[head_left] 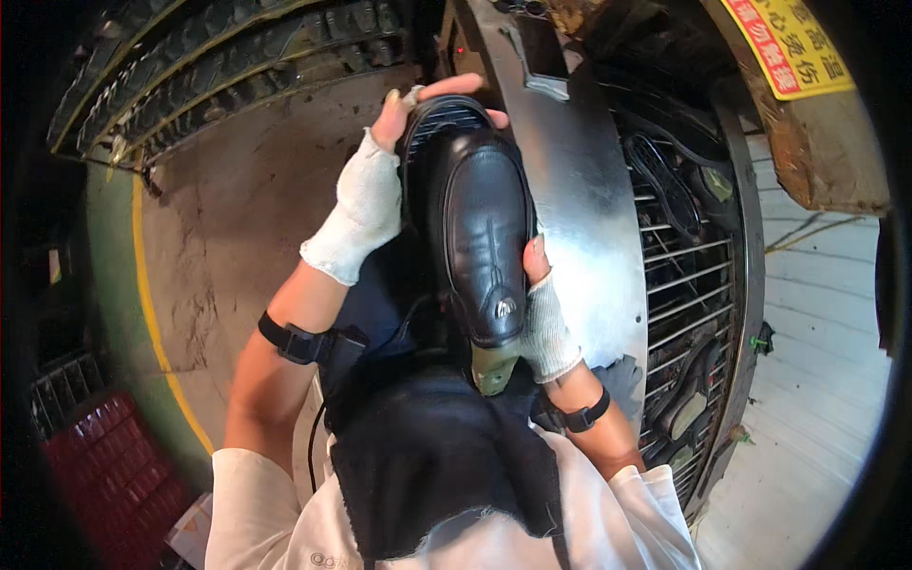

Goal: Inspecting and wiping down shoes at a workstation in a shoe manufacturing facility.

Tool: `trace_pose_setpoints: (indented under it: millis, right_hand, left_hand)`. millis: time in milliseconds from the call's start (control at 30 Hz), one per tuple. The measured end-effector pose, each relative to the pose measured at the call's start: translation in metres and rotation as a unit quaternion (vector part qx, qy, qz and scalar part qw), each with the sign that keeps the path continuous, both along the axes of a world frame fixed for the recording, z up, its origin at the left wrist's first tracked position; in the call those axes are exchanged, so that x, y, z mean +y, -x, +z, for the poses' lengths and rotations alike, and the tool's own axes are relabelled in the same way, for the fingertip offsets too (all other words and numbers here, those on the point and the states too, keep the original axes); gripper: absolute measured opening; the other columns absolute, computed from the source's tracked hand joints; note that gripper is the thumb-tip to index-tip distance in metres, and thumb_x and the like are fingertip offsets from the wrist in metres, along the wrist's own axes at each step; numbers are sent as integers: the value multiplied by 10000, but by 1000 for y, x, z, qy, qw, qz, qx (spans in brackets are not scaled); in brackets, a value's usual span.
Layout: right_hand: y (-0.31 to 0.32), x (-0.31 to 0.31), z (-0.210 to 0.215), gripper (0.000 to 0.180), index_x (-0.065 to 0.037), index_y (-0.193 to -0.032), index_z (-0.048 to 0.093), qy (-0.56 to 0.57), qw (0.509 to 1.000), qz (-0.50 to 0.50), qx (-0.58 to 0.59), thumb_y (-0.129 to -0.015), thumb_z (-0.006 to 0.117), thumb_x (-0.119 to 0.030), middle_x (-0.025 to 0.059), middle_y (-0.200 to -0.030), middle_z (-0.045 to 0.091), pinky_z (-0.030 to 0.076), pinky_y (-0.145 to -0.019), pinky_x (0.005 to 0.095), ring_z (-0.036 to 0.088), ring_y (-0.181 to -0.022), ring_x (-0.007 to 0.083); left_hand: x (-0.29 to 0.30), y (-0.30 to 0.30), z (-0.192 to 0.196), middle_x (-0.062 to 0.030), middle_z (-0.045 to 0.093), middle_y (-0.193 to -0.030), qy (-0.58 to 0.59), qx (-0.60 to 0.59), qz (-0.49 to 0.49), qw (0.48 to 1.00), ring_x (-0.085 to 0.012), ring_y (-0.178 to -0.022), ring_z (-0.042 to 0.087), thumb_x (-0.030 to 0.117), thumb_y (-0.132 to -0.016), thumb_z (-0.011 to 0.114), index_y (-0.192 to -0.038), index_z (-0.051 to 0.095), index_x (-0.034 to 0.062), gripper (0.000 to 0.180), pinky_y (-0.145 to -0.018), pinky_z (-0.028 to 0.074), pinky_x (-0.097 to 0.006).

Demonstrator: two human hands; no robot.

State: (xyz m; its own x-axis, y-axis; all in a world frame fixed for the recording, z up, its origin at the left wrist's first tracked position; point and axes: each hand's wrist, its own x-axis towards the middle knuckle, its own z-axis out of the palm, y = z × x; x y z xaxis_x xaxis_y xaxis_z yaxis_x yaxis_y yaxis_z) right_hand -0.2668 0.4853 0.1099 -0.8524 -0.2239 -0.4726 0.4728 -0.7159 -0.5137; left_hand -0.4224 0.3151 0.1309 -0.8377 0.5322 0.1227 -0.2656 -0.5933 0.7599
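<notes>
A black leather shoe upper (483, 218) with a small metal emblem lies in front of me above my lap, its toe pointing away. An olive-green shoe last (494, 369) sticks out of its near end. My right hand (549, 328), in a pale fingerless glove, is closed round the heel side, thumb up along the edge. A black shoe sole (415, 157) with a ribbed inside sits at the upper's far left, partly under it. My left hand (375, 190), gloved likewise, grips the sole's far end, thumb and fingers round the rim.
A metal worktop (584, 204) stands close on my right, with a dark flat object (541, 47) at its far end. Beyond it, a barred rack (689, 294) carries soles and shoe parts. Shelves of shoes (237, 71) are at far left, a dark-red crate (119, 475) at near left.
</notes>
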Motion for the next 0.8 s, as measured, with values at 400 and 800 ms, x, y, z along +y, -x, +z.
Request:
trace_pose_setpoints:
  millis: [400, 800]
  right_hand:
    - [0, -4, -3, 794, 3, -1463, 534, -105, 994, -19, 30, -1008, 612, -643, 188, -1306, 707, 628, -983, 425, 751, -1099, 283]
    - [-5, -3, 9, 748, 50, -1149, 730, -160, 985, 37, 51, -972, 672, -673, 100, -1038, 778, 610, -775, 311, 751, -874, 179]
  left_hand:
    - [-9, -16, 13, -258, 589, -1488, 36, -24, -59, 997, -286, -1249, 669, 707, -1075, 332, -1631, 375, 26, 880, -1070, 566, -410]
    - [-42, -41, 34, -150, 526, -1581, 172, 74, -31, 982, -231, -1404, 548, 732, -628, 912, -1621, 350, -21, 1367, -1212, 398, -390]
